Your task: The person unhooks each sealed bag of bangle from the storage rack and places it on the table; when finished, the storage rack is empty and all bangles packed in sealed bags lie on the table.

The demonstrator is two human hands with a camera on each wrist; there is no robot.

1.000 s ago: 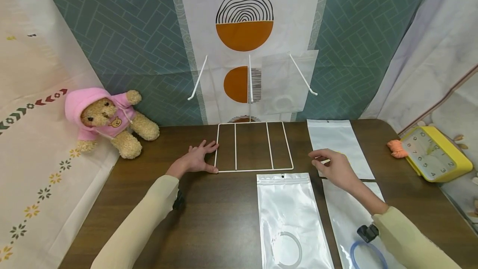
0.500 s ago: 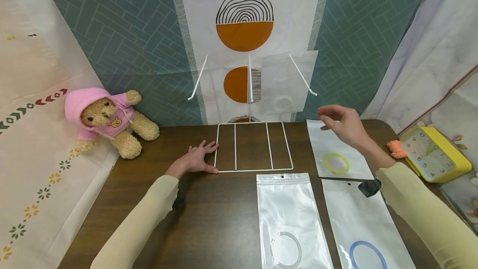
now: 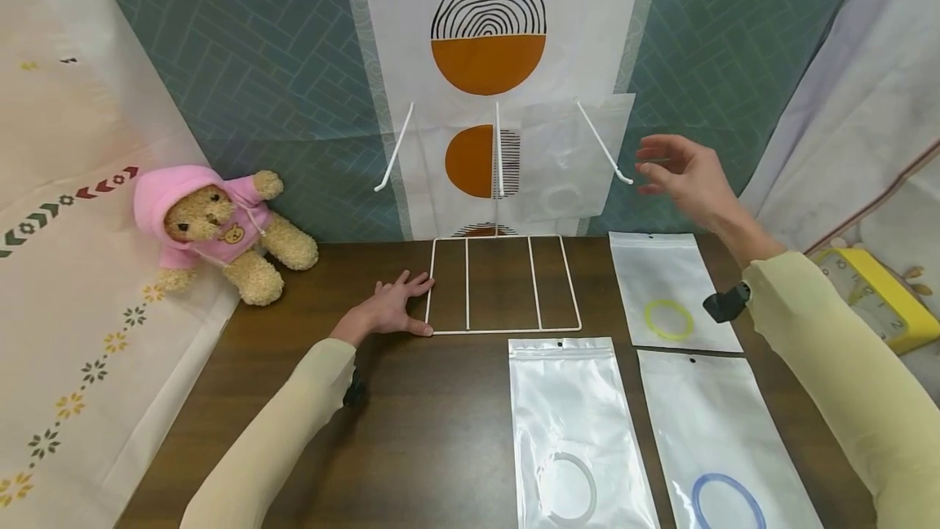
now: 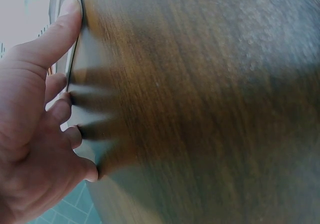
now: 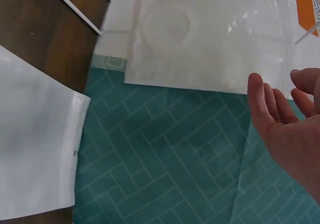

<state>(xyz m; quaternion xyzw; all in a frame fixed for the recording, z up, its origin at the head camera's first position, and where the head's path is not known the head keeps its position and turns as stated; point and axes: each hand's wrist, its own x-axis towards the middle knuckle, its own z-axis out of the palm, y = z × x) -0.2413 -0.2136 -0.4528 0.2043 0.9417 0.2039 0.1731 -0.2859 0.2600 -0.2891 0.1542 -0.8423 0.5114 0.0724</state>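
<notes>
My left hand rests on the table with fingers spread, thumb and fingertips touching the left side of a white wire rack. In the left wrist view the thumb lies along the rack's wire. A translucent zip bag with a pale ring in it hangs from the rack's right prong. My right hand is raised in the air just right of that prong, fingers loosely bent and holding nothing. The right wrist view shows the hand close to the hanging bag's edge.
Three silvery zip bags lie on the table at the right: one with a yellow ring, one with a blue ring, one with a pale ring. A teddy bear sits back left, a yellow clock far right.
My right hand has risen from over the bag with the yellow ring to beside the right prong. My left hand stays at the rack. The head view has shifted slightly.
</notes>
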